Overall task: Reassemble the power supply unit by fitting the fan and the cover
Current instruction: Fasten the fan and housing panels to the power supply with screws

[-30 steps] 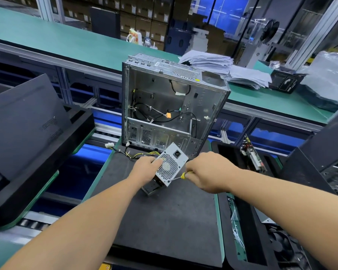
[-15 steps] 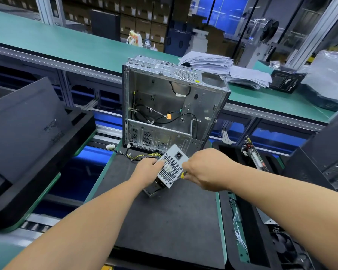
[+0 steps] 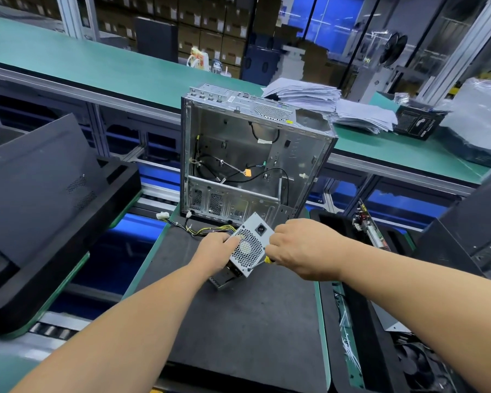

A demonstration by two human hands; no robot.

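psu (image 3: 248, 245) sits tilted on the dark foam mat (image 3: 238, 321), just in front of the open pc chassis (image 3: 250, 154), grille face toward the camera. cover looks on: perforated fan grille and mains socket (image 3: 260, 229) face up, box reads closed. fan is presumably behind the grille, can't confirm. judging from that, fit is done and this is the fastening stage. screwdriver (image 3: 262, 262) tip is at the lower corner of the grille face, so at least that screw is in progress. can't tell whether the other corners have screws. cable bundle (image 3: 210, 231) trails left off the psu toward the mat edge.

left hand (image 3: 217, 252) grips the psu's left edge, fingers curled over it, steadying the tilt. right hand (image 3: 301, 248) is wrapped round the yellow-handled screwdriver, knuckles up, wrist over the psu's right side, shaft angled down-left into the corner. both forearms reach in from below.
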